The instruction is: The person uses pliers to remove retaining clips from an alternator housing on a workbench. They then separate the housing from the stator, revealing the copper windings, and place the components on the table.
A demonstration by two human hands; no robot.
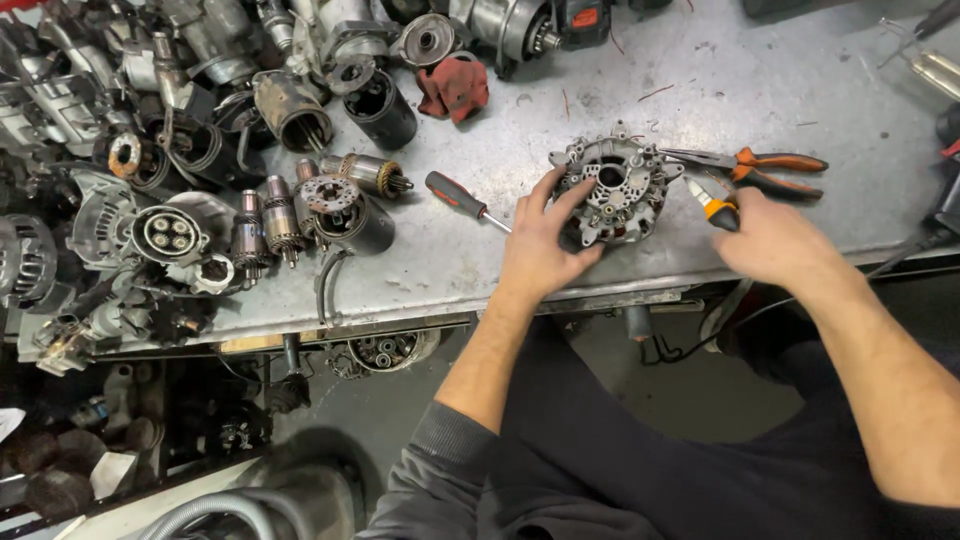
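Note:
A grey cast-metal alternator housing [618, 190] lies on the worn metal workbench [600, 90] near its front edge. My left hand [545, 240] grips the housing from its left side, fingers spread over the rim. To the right of the housing, my right hand [775, 240] is closed around a tool with an orange and black handle [712, 207], its tip pointing toward the housing. Orange-handled pliers [760, 165] lie just behind that hand.
A red and black screwdriver [458, 197] lies left of the housing. Several starter motors, armatures [365, 175] and alternator parts crowd the bench's left side. A red rag [455, 88] sits at the back. More parts lie on the floor under the bench's left end.

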